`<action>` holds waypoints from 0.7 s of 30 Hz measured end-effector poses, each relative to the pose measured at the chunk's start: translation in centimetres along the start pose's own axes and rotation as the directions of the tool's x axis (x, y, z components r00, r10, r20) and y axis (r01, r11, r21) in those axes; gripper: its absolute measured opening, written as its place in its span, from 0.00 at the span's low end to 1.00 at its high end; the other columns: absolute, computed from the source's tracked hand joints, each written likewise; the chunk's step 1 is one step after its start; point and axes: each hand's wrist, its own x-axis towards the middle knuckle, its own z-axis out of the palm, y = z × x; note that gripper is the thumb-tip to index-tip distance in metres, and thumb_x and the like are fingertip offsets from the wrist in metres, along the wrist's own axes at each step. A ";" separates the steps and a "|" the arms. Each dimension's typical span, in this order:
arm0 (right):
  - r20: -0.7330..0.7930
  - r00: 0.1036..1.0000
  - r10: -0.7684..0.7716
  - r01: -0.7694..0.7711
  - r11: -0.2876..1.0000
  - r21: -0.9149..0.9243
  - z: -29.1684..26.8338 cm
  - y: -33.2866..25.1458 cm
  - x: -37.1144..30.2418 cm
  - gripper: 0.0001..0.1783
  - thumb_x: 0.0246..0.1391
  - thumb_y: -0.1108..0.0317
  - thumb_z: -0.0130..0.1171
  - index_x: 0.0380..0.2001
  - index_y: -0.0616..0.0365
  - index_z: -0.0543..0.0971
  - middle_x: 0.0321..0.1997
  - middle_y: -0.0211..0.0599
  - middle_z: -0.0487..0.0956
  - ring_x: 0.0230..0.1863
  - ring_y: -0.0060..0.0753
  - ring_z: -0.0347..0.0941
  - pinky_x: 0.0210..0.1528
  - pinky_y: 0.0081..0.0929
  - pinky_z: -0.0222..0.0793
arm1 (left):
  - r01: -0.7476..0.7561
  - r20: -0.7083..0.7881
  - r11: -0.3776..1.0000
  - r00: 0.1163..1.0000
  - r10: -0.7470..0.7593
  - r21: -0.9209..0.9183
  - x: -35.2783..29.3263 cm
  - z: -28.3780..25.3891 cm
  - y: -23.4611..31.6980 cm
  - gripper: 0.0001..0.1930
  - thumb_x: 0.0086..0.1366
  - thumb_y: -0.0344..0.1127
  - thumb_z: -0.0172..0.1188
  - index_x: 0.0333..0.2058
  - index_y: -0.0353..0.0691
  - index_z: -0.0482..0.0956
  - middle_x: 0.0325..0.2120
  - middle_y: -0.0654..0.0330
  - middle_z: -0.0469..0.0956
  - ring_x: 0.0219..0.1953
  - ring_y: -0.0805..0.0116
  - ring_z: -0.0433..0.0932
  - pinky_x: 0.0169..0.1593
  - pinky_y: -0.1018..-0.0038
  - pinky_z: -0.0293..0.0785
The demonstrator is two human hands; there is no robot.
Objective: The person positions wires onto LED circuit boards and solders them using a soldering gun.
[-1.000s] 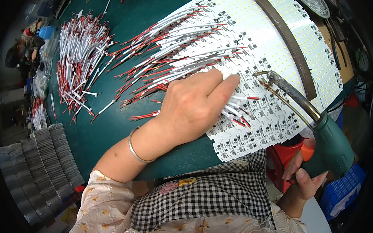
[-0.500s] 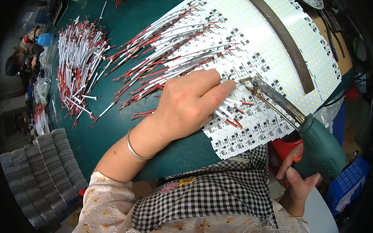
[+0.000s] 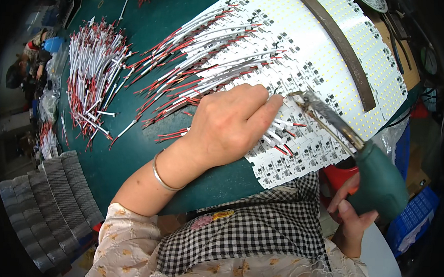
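Note:
My left hand (image 3: 232, 123), with a bangle at the wrist, is closed over a white circuit board sheet (image 3: 310, 159). From under its fingers and palm stick out several white-sleeved red and black wires (image 3: 281, 135); the fingertips are partly hidden. My right hand (image 3: 351, 218) grips a green soldering gun (image 3: 381, 180) by its handle. The gun's dark tip and a thin feed tube beside it point at the board, just right of my left fingertips. Rows of similar wires (image 3: 206, 56) lie across the board's left part, their other ends over the green table.
A curved dark metal bar (image 3: 342, 42) lies across the sheet. At left a heap of loose wires (image 3: 93, 78) rests on the green table (image 3: 131, 169). Grey stacked parts (image 3: 50, 205) stand lower left, a blue basket (image 3: 414, 221) lower right. Another person (image 3: 35, 56) is at far left.
The soldering gun has shifted slightly left, its tip lifting a little. My left hand has moved a touch to the right, still closed.

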 end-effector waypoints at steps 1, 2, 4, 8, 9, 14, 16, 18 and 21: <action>0.003 1.000 -0.001 0.001 1.000 0.001 0.2 -0.1 0.2 0.33 0.46 0.67 0.64 0.51 0.75 0.63 0.33 0.49 0.73 0.15 0.26 0.68 0.15 0.19 0.66 | 0.002 0.000 1.000 1.000 -0.002 0.003 0.0 0.0 0.0 0.25 0.35 0.25 0.64 0.40 0.33 0.80 0.23 0.58 0.73 0.22 0.64 0.74 0.22 0.72 0.70; -0.054 0.998 -0.039 0.041 0.998 0.040 0.3 -0.3 0.6 0.33 0.46 0.66 0.65 0.51 0.75 0.63 0.32 0.49 0.73 0.14 0.27 0.67 0.14 0.19 0.65 | 0.009 0.008 1.000 1.000 -0.009 0.007 -0.1 -0.1 0.1 0.25 0.35 0.25 0.64 0.40 0.34 0.80 0.24 0.58 0.73 0.22 0.64 0.74 0.23 0.72 0.70; -0.064 0.996 -0.056 0.062 0.994 0.095 -0.7 0.0 0.6 0.35 0.46 0.65 0.65 0.51 0.76 0.62 0.32 0.50 0.73 0.12 0.26 0.66 0.13 0.18 0.63 | 0.009 0.011 1.000 1.000 -0.009 0.008 0.1 -0.3 0.1 0.26 0.34 0.25 0.64 0.40 0.34 0.79 0.24 0.58 0.73 0.22 0.63 0.74 0.23 0.72 0.70; -0.094 0.989 -0.116 0.121 0.991 0.054 -1.4 -0.6 1.0 0.35 0.46 0.66 0.65 0.52 0.77 0.63 0.41 0.55 0.73 0.12 0.26 0.66 0.13 0.17 0.62 | 0.043 0.074 0.999 0.996 -0.042 -0.018 0.5 -0.7 0.6 0.26 0.35 0.26 0.63 0.41 0.35 0.79 0.25 0.58 0.73 0.22 0.62 0.74 0.24 0.70 0.71; -0.098 0.978 -0.182 0.180 0.983 -0.024 -1.4 -1.1 1.3 0.35 0.46 0.66 0.65 0.53 0.77 0.63 0.44 0.56 0.73 0.13 0.25 0.66 0.13 0.18 0.61 | 0.070 0.091 0.997 0.994 -0.066 -0.043 0.7 -0.9 0.7 0.27 0.35 0.26 0.62 0.42 0.36 0.79 0.25 0.58 0.73 0.22 0.61 0.74 0.24 0.70 0.71; -0.071 0.945 -0.319 0.291 0.921 -0.257 -3.0 -3.3 2.3 0.36 0.48 0.70 0.62 0.56 0.79 0.61 0.43 0.54 0.75 0.18 0.24 0.68 0.17 0.17 0.62 | 0.044 -0.047 0.998 0.998 -0.041 0.045 0.6 -0.8 0.2 0.21 0.46 0.25 0.57 0.43 0.34 0.77 0.21 0.60 0.70 0.22 0.64 0.72 0.23 0.70 0.69; 0.003 0.932 -0.362 0.351 0.903 -0.247 -4.5 -4.0 2.2 0.36 0.48 0.70 0.61 0.56 0.80 0.60 0.37 0.49 0.74 0.18 0.24 0.68 0.17 0.16 0.62 | 0.061 -0.265 0.996 0.963 -0.040 0.069 1.1 -0.7 -0.1 0.25 0.47 0.24 0.56 0.49 0.38 0.77 0.20 0.60 0.73 0.22 0.64 0.74 0.23 0.72 0.70; 0.004 0.929 -0.369 0.364 0.915 -0.172 -3.6 -4.9 2.4 0.37 0.50 0.68 0.61 0.56 0.80 0.57 0.22 0.37 0.70 0.16 0.23 0.67 0.17 0.16 0.61 | 0.006 -0.277 0.999 0.961 0.009 0.052 1.8 -0.8 -0.8 0.25 0.48 0.25 0.56 0.49 0.39 0.77 0.21 0.61 0.73 0.23 0.65 0.74 0.23 0.73 0.70; 0.039 0.968 -0.250 0.250 0.968 0.004 -3.1 -3.7 2.6 0.38 0.49 0.65 0.63 0.56 0.80 0.58 0.23 0.40 0.71 0.14 0.23 0.66 0.15 0.16 0.61 | 0.035 -0.122 0.994 0.992 -0.022 0.099 2.3 -1.6 0.3 0.23 0.49 0.25 0.56 0.48 0.42 0.77 0.25 0.62 0.75 0.22 0.66 0.75 0.21 0.73 0.69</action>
